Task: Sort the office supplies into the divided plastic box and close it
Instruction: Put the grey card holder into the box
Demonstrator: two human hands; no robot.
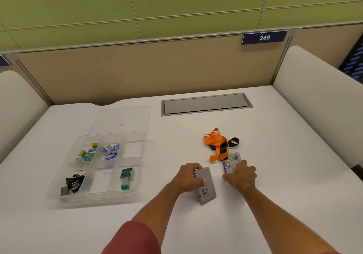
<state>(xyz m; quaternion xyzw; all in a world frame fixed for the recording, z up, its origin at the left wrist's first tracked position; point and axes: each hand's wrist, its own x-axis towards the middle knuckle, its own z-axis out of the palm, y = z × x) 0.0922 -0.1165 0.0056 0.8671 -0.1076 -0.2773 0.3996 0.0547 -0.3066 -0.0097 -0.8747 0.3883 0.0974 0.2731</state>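
We see the clear box (59, 183) open on the table (275, 195), left of centre, w/ its lid (125, 118) lying flat behind it, touching the box's far edge. Six compartments, 2 rows. Far row: left holds small green/yellow staple packs (87, 152); middle holds blue-white packs (111, 151); right looks bare. Near row: left holds black binder clips (71, 183); middle looks almost bare, only a faint thin thing we can't make out; right holds a teal stapler-like item (126, 177), type unclear.

Our left hand (188, 177) is clamped on a grey card case (206, 187), thumb on top, case tilted, its low end at the table. Our right hand (240, 176) lies palm-down on an ID badge (232, 160), fingers curled at its near edge; whether it grips the badge we can't tell. An orange lanyard (216, 143) w/ black strap is heaped just beyond the badge, clipped to it.

Box's near edge sits well back from the table front. Wide bare table between box and hands, more to the right. A grey hatch (206, 104) is set flush at the back, near the partition (137, 73).
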